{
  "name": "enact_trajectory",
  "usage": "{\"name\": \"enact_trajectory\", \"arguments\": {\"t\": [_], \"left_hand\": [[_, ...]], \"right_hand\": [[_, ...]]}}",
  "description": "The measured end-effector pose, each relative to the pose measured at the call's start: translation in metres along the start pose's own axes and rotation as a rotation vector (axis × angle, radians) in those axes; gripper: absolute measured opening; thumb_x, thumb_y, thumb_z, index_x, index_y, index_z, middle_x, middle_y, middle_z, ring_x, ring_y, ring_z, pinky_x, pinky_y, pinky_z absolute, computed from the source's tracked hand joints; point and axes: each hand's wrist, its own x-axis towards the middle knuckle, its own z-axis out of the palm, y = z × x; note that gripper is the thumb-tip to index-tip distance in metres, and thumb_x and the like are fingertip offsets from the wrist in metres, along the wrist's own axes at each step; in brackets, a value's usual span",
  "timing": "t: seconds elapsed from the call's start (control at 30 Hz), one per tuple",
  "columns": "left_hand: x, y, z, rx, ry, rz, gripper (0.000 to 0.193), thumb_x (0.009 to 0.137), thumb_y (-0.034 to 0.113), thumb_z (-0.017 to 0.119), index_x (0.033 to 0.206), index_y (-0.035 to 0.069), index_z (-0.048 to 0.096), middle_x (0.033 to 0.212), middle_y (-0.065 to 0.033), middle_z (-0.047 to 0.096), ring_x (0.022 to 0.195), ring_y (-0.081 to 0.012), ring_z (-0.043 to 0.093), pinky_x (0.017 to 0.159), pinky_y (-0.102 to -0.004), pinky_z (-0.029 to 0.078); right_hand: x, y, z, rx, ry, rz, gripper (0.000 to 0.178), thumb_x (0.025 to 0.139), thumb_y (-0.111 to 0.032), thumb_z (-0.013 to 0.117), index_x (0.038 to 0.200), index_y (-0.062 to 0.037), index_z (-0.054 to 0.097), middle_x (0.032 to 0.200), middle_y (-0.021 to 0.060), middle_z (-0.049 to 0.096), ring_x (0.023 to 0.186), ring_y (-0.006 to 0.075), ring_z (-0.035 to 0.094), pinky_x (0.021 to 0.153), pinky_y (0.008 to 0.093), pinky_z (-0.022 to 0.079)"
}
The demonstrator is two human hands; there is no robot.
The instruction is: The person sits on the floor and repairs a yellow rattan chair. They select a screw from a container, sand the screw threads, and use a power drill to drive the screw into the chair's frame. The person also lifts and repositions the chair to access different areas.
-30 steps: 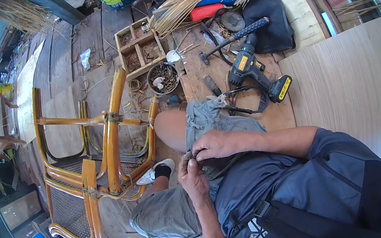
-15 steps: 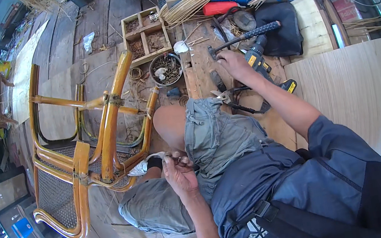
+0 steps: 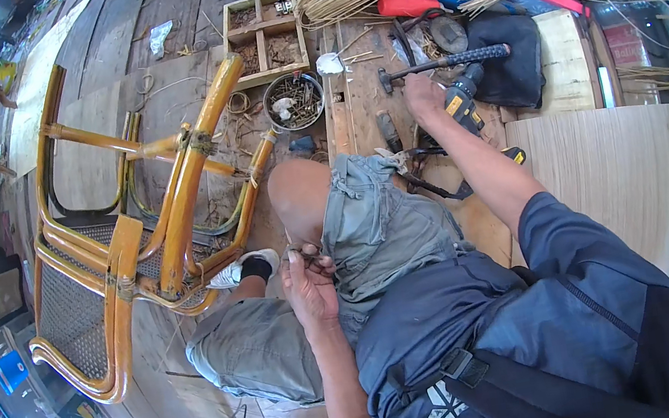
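My right grip (image 3: 424, 97) was curled at the hammer (image 3: 481, 54), near its head; I couldn't tell whether it held it. Taking the hammer seemed the step in hand, calling next for a firm hold. My left grip (image 3: 309, 279) pinched a small dark piece (image 3: 307, 254) near the chair (image 3: 175, 243). The bowl (image 3: 323, 99) held what looked like nails (image 3: 303, 102); the divided box (image 3: 263, 50), brown bits (image 3: 283, 48).

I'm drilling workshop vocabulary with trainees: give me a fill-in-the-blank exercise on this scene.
1. The right hand is at the ____, a tool with a patterned handle.
2. The power drill has ____ markings on its dark body.
3. The shoe near the left hand is ____.

Missing words: hammer; yellow; white.
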Motion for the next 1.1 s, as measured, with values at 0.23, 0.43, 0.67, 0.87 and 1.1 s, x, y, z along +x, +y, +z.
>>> {"name": "enact_trajectory", "arguments": {"t": [0.23, 0.43, 0.67, 0.87, 1.1], "left_hand": [[0.002, 0.001, -0.007, -0.023, 0.015, 0.012, 0.015, 0.091, 0.023, 0.054, 0.094, 0.009, 0.051, 0.081, -0.0048, 0.061, 0.062, -0.0165, 0.06, 0.053, -0.0272, 0.046], [0.001, 0.001, -0.012, -0.02, 0.06, 0.005, 0.016, 0.091, 0.023, 0.054, 0.096, 0.009, 0.051, 0.081, -0.0044, 0.061, 0.06, -0.0165, 0.06, 0.052, -0.0269, 0.047], [0.01, -0.004, -0.009, -0.003, 0.037, -0.009, 0.017, 0.091, 0.025, 0.054, 0.097, 0.009, 0.051, 0.083, -0.0047, 0.061, 0.061, -0.0163, 0.06, 0.053, -0.0271, 0.048], [0.014, -0.01, -0.018, -0.029, -0.017, -0.029, 0.022, 0.09, 0.024, 0.055, 0.105, 0.008, 0.052, 0.086, -0.0033, 0.061, 0.064, -0.0136, 0.059, 0.056, -0.0264, 0.047], [0.013, -0.002, -0.013, 0.048, -0.037, -0.073, 0.024, 0.088, 0.02, 0.057, 0.107, 0.006, 0.05, 0.088, -0.0036, 0.061, 0.065, -0.0113, 0.059, 0.056, -0.0234, 0.047]], "right_hand": [[0.012, 0.005, -0.011, 0.031, -0.212, -0.189, 0.025, 0.079, -0.02, 0.055, 0.093, -0.0012, 0.063, 0.09, 0.0193, 0.063, 0.081, 0.0342, 0.061, 0.069, 0.0421, 0.048], [0.006, 0.006, -0.049, 0.977, -0.747, 0.181, 0.011, 0.08, -0.013, 0.058, 0.07, -0.011, 0.053, 0.053, -0.0059, 0.037, 0.043, 0.0043, 0.033, 0.038, 0.0218, 0.022], [0.034, 0.0, -0.052, 0.957, -0.74, 0.218, 0.017, 0.078, -0.016, 0.062, 0.066, -0.0114, 0.051, 0.054, -0.0041, 0.043, 0.043, 0.0061, 0.035, 0.037, 0.0223, 0.025], [0.077, 0.028, -0.033, 0.427, -0.154, -0.185, 0.027, 0.08, -0.025, 0.055, 0.077, 0.0004, 0.063, 0.067, 0.0094, 0.06, 0.059, 0.0209, 0.055, 0.054, 0.0375, 0.04], [0.02, -0.003, -0.033, 0.744, -0.262, -0.14, 0.028, 0.086, -0.013, 0.047, 0.109, -0.0049, 0.059, 0.069, 0.0047, 0.056, 0.057, 0.0099, 0.052, 0.047, 0.0248, 0.04]]}}
